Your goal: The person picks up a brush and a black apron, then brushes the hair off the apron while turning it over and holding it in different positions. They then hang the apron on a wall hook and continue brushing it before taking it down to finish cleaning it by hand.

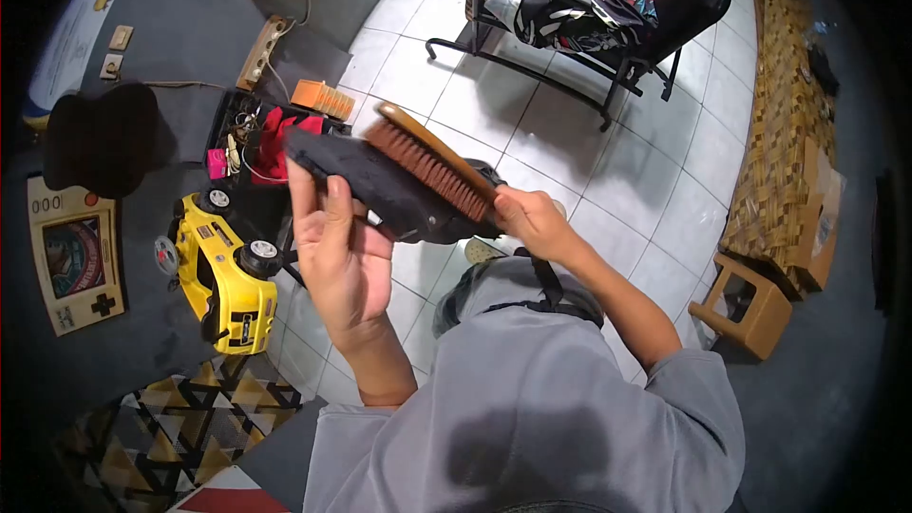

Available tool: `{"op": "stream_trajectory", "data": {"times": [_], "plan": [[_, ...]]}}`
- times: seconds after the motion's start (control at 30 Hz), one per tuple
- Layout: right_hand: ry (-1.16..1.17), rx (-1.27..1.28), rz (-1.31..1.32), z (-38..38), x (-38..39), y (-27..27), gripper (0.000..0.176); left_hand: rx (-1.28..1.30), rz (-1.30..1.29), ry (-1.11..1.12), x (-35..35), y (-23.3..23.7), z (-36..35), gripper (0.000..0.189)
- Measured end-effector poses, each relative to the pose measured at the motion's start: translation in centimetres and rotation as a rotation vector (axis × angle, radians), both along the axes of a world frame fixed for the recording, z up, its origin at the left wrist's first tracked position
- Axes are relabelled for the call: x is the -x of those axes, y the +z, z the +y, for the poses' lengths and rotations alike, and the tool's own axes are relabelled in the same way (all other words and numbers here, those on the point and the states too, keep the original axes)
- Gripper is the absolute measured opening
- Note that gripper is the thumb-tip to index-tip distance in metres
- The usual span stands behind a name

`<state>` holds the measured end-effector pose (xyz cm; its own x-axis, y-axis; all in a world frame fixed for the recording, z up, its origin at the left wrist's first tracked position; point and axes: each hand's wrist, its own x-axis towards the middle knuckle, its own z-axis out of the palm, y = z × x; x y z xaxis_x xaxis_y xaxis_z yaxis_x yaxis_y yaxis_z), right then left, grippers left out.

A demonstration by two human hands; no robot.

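My left hand [344, 261] is closed on one end of a black cap [366, 176], thumb on the near side and fingers partly hidden behind it. The cap is held up in front of me, its flat brim end pointing left. In my right hand [534, 220] is a wooden brush [432, 152], gripped by its lower right end. Its reddish-brown bristles face down and left, right along the cap's dark surface. The cap's far right part is partly hidden by the brush and my fingers.
A black chair [665, 9] heaped with clothes stands ahead on the white tiled floor [541, 123]. To the left are a yellow toy car [223, 271] and an open case [233, 133] of small items. A brown cardboard piece [746, 309] lies at right.
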<state>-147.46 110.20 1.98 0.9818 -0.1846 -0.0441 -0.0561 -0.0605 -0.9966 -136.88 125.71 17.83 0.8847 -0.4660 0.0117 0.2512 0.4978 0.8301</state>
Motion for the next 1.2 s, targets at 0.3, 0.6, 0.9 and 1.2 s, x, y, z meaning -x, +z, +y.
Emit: {"op": "stream_trajectory", "data": {"times": [0.3, 0.6, 0.9, 1.2], "plan": [[0.265, 0.704, 0.905, -3.4, 7.3, -22.3, 0.054, 0.011, 0.026, 0.053, 0.7, 0.3, 1.0, 0.059], [0.170, -0.560, 0.013, -0.8, 0.6, 4.1, 0.045, -0.156, 0.135, -0.038, 2.0, -1.2, -0.4, 0.081], [0.048, 0.490, 0.384, -4.5, 2.6, -16.2, 0.050, -0.051, 0.145, 0.009, 2.3, 0.8, 1.1, 0.077], [-0.026, 0.356, 0.472, -5.5, 4.9, -16.1, 0.050, -0.134, 0.110, -0.203, 3.0, -1.2, 0.4, 0.094]]}}
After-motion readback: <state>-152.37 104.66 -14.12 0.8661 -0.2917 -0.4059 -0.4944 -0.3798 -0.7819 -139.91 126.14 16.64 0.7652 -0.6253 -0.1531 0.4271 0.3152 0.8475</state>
